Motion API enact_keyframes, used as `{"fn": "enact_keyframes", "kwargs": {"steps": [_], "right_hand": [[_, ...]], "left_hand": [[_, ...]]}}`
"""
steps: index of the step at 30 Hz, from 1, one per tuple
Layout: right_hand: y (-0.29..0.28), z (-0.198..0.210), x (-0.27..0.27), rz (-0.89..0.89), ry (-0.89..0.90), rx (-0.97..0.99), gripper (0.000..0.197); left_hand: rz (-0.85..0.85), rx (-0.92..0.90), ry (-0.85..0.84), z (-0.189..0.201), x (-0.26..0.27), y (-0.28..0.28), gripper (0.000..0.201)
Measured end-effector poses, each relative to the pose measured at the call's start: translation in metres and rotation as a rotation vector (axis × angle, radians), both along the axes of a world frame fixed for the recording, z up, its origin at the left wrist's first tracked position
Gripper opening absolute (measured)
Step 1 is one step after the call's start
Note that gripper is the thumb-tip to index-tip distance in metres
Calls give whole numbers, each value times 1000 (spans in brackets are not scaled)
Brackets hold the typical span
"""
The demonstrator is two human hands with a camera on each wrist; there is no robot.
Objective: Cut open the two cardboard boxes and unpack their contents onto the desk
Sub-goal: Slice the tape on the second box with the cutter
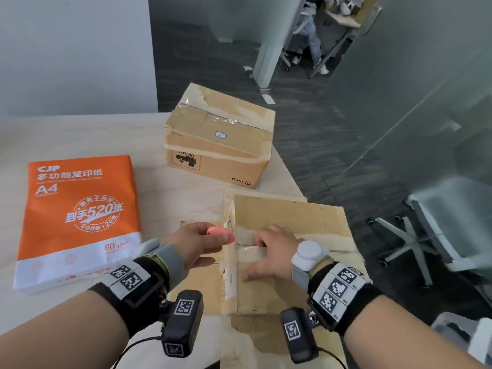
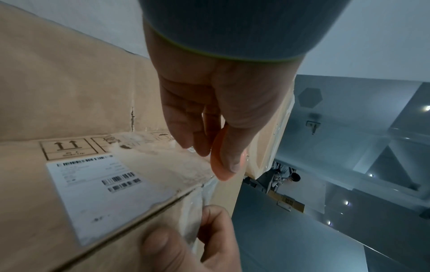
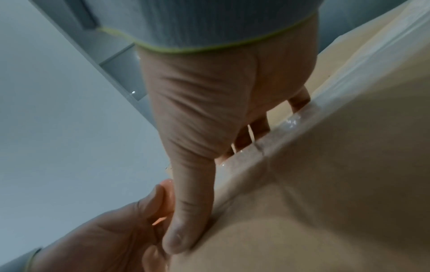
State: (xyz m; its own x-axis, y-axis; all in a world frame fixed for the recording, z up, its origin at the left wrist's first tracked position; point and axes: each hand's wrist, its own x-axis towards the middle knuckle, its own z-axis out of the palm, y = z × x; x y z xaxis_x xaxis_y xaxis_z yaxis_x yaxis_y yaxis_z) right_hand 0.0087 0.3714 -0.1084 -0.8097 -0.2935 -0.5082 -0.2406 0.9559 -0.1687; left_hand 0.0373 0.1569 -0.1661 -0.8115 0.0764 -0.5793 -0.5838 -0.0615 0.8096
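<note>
The near cardboard box [image 1: 292,217] lies in front of me, its taped top seam slit. My right hand [image 1: 269,251] has its fingers hooked into the slit and its thumb pressed on the near flap [image 3: 325,202], gripping that flap's edge. My left hand [image 1: 197,241] hovers just left of the seam and pinches a small pink cutter [image 1: 219,234] between thumb and fingers; the cutter [image 2: 218,162] tip is beside the torn tape. The second box [image 1: 218,137] stands farther back, taped closed. What is inside either box is hidden.
An orange ream of A4 paper [image 1: 80,217] lies on the pale desk [image 1: 80,134] to the left. The desk's right edge runs close beside both boxes. An office chair [image 1: 426,235] stands on the dark floor at right. A shipping label [image 2: 104,193] is on the near box.
</note>
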Motion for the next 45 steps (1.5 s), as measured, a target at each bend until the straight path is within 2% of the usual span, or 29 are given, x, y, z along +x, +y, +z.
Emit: {"fn": "enact_keyframes", "kwargs": {"steps": [4, 6, 12, 14, 20, 28, 34, 40, 45], "right_hand": [[-6, -1, -8, -1, -84, 8, 62], [-6, -4, -9, -1, -109, 21, 60], [-7, -8, -8, -37, -115, 2, 60], [-6, -9, -7, -51, -110, -10, 58], [-5, -10, -4, -67, -107, -33, 55], [-3, -12, -2, -88, -93, -74, 58], [-3, -11, 0, -95, -80, -98, 48], [-3, -12, 1, -95, -68, -100, 57], [-4, -9, 2, -105, -63, -117, 64]], "left_hand": [[63, 35, -18, 0, -1, 3, 18], [113, 33, -32, -1, -2, 3, 24], [161, 13, -30, -3, -3, 1, 38], [173, 15, -18, -2, -5, 1, 37], [134, -28, 6, 8, -5, 7, 39], [114, -206, 29, 24, -6, 15, 39], [-17, -232, 9, 33, -6, 14, 49], [-69, -294, 27, 38, -6, 12, 40], [-98, -277, 2, 39, -10, 17, 43]]}}
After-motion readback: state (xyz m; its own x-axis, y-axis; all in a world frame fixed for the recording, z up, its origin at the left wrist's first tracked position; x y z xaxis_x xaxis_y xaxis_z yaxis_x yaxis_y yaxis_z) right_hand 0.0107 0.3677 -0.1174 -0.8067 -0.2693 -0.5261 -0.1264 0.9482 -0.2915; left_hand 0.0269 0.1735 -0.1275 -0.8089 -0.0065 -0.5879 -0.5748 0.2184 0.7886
